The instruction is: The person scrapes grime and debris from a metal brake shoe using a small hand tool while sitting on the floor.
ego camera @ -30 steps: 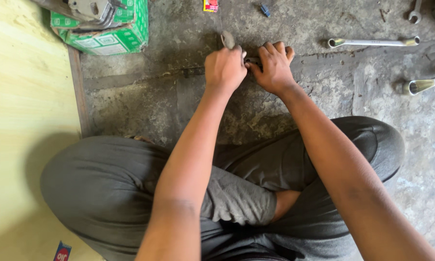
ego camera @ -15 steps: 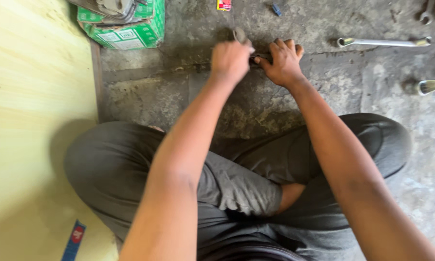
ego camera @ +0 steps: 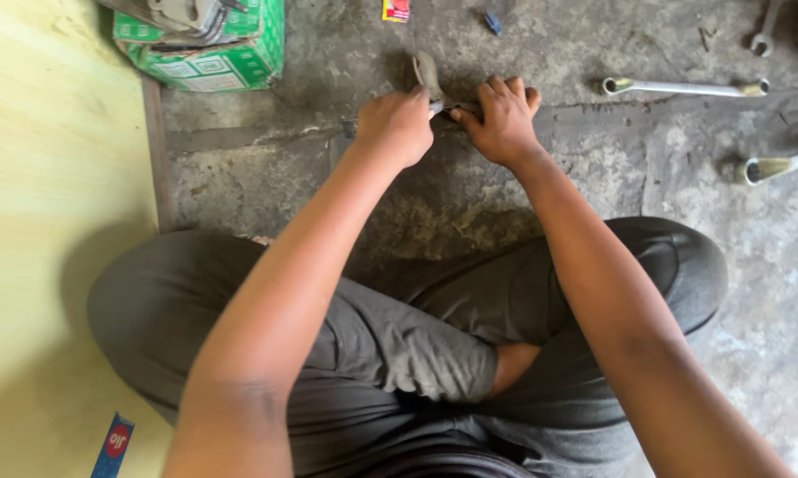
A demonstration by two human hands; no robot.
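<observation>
I sit cross-legged on a rough concrete floor. My left hand is closed around a grey metal hand tool whose rounded end sticks up past my fingers. My right hand is right beside it, fingers curled down over a small part between the two hands; the part itself is hidden. Both hands press close together just above a dark crack in the floor.
A green and white cardboard box with metal parts on it stands at the upper left. Two long spanners lie on the floor at the right. A yellow-green board covers the left side. Small scraps lie at the top.
The view has shifted slightly. My hands stay together on the tool, in nearly the same grip.
</observation>
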